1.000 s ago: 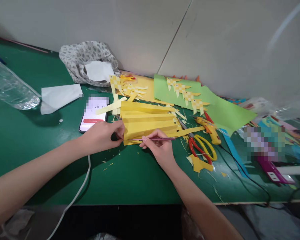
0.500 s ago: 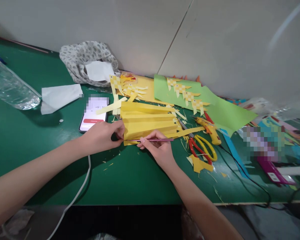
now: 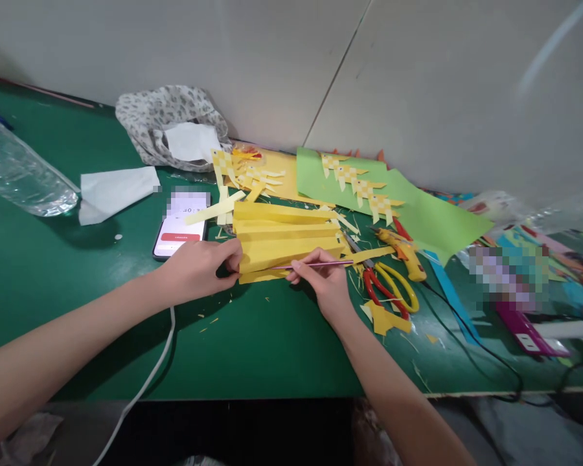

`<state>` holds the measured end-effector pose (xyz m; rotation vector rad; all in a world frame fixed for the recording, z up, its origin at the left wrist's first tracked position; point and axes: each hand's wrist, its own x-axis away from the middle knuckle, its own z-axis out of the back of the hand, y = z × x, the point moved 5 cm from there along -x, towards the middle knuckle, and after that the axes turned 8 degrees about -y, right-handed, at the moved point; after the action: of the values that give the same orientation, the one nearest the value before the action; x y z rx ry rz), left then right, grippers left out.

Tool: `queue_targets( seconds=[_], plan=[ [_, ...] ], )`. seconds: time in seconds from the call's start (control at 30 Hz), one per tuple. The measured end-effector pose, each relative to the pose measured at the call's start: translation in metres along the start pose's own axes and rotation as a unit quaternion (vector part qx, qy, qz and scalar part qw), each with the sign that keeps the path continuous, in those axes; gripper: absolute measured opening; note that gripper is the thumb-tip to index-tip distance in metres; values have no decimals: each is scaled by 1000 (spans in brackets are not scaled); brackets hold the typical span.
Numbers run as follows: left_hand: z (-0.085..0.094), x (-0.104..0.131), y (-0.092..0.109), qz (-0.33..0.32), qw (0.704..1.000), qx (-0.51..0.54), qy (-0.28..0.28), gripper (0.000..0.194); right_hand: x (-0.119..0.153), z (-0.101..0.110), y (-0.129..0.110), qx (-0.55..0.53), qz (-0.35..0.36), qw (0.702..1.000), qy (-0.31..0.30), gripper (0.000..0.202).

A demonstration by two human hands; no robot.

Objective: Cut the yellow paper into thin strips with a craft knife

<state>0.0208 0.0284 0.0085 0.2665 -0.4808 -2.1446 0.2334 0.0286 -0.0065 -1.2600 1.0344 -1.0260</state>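
Note:
Pleated yellow paper (image 3: 284, 241) lies on the green table, its folds running left to right. My left hand (image 3: 201, 268) pinches the paper's lower left edge between thumb and fingers. A thin dark pink stick (image 3: 335, 263) is held in my right hand (image 3: 323, 285), lying almost level across the lower folds with its left end on the paper. Pale yellow strips (image 3: 221, 208) rest at the upper left of the paper. Checkered paper fish (image 3: 364, 188) sit on a green sheet (image 3: 418, 210) behind.
Left are a phone (image 3: 182, 226), a white tissue (image 3: 119, 191) and a plastic bottle (image 3: 26, 171). On the right lie red and yellow scissors (image 3: 393, 285), a yellow glue gun (image 3: 403, 252) with its cord, and paper scraps (image 3: 386, 318). A patterned cloth bag (image 3: 143, 126) stands behind.
My right hand has moved right along the paper with the stick, whose left end has shifted right too. My left hand keeps its pinch at the left edge.

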Motion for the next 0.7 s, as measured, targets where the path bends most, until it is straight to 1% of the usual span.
queue_targets(
  seconds=[0.1,0.17,0.5,0.6,0.7],
  plan=[
    [-1,1,-1,1,1000,1,4,13,-2,21,5,-11,3,1000,20,22],
    [-1,1,-2,-1,1000,4,5,13,-2,32,7,-9,4,999,30,22],
    [0,0,-1,-6,1000,1,8,13,-1,67,2,20,11,995,101,21],
    [0,0,-2,-4,1000,2,10,12,0,71,-1,30,19,992,118,21],
    [-1,1,-3,-6,1000,7,9,12,1,61,-3,15,29,994,108,22]
  ],
)
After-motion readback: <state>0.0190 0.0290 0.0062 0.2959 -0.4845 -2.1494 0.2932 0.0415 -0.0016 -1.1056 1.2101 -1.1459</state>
